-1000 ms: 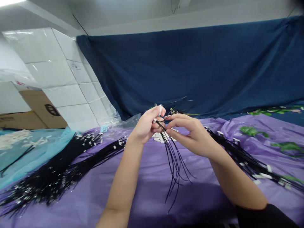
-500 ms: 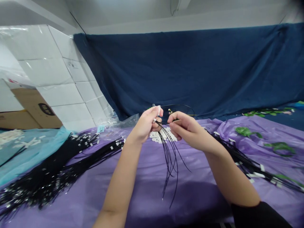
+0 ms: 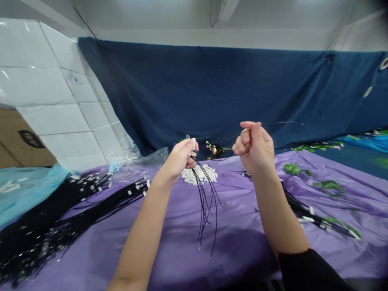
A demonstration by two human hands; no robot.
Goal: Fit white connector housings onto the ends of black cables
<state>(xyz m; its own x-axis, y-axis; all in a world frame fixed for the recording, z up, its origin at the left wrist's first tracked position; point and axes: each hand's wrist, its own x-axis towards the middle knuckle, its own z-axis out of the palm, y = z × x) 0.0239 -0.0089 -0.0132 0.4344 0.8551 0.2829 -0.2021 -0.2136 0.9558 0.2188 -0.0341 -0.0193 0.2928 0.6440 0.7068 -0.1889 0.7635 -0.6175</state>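
Pinched in my left hand [image 3: 180, 159] are a small white connector [image 3: 194, 143] and a loose bunch of thin black wires [image 3: 203, 190] that hang down over the cloth. My right hand [image 3: 256, 145] is raised to the right, thumb and fingers closed on one black wire [image 3: 281, 122]. That wire runs back toward the left hand, and its free end sticks out past the right hand. A heap of small white connectors [image 3: 201, 173] lies just beyond and below the left hand.
Thick bundles of black wires with white ends [image 3: 100, 202] cover the left side. More wire bundles [image 3: 318, 218] and green artificial leaves [image 3: 329, 186] lie on the right of the purple cloth [image 3: 236, 226]. White boxes [image 3: 57, 117] stack up at left; a blue curtain [image 3: 212, 93] hangs behind.
My right hand has moved up and to the right, away from the left hand, drawing the single wire through its fingers. The left hand still holds the bunch. The view has turned slightly right.
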